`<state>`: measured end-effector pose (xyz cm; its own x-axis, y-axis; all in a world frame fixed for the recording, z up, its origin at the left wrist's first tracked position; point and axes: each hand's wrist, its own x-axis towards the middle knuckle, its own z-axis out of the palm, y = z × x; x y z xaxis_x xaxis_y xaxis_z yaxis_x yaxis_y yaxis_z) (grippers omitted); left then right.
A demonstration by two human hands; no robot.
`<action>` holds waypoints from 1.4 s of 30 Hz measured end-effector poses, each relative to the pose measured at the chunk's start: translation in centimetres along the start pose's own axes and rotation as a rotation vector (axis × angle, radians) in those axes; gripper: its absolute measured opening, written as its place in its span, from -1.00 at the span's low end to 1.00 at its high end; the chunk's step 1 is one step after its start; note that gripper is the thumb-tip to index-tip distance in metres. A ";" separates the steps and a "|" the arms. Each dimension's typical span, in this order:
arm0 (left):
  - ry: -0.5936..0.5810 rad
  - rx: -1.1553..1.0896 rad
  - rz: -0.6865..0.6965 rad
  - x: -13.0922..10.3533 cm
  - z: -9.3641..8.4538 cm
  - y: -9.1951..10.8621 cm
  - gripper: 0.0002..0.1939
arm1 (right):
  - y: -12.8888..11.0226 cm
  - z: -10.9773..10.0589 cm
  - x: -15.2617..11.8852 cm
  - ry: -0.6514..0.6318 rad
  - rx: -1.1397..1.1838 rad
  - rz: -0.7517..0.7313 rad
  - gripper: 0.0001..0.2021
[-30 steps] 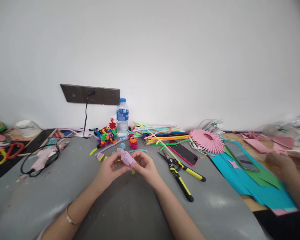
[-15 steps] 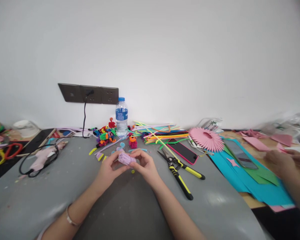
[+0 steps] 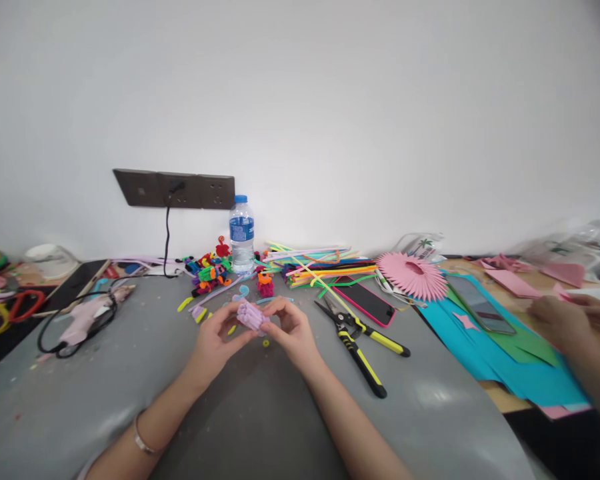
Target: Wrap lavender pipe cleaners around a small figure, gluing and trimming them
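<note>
A small bundle of lilac pipe cleaners [image 3: 251, 315] is held up between both hands over the grey table mat [image 3: 220, 427]. My left hand [image 3: 219, 333] pinches its left side with thumb and fingers. On its right side, my right hand [image 3: 291, 330] grips it between thumb and fingertips. Just behind the hands stands a small red and orange pipe-cleaner figure [image 3: 265, 283]. Several short yellow and lilac pieces lie around there, and a tiny yellow coil [image 3: 266, 343] sits below the bundle.
Black and yellow snips [image 3: 353, 330] lie open to the right, near a pink-cased phone [image 3: 367, 303] and a pipe-cleaner pile [image 3: 325, 267]. A water bottle [image 3: 242, 237] stands at the wall. A corded glue gun [image 3: 85, 320] rests left. Another person's hands [image 3: 563, 323] work with pink paper.
The lilac bundle has turned slightly in my fingers, its ends now tipped more upward. Both hands stay in nearly the same place, still holding it.
</note>
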<state>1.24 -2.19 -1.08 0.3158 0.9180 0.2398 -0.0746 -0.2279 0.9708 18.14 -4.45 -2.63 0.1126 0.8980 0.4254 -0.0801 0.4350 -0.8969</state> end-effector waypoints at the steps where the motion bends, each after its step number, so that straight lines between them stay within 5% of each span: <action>1: 0.006 -0.004 -0.005 0.0 0.0 0.0 -0.65 | -0.1 0.0 0.0 0.003 -0.007 -0.002 -0.65; 23: -0.035 -0.044 0.020 0.0 0.0 -0.8 -0.67 | -1.1 -0.2 -0.9 0.090 -0.480 -0.176 -0.88; 42: 0.018 -0.034 -0.066 0.2 -0.4 -0.2 -0.57 | -1.9 0.1 -0.6 0.091 -0.462 -0.230 -0.92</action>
<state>0.93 -1.78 -1.26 0.3037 0.9365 0.1754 -0.0864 -0.1562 0.9839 18.14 -5.83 -1.22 0.1633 0.7641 0.6241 0.4003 0.5269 -0.7498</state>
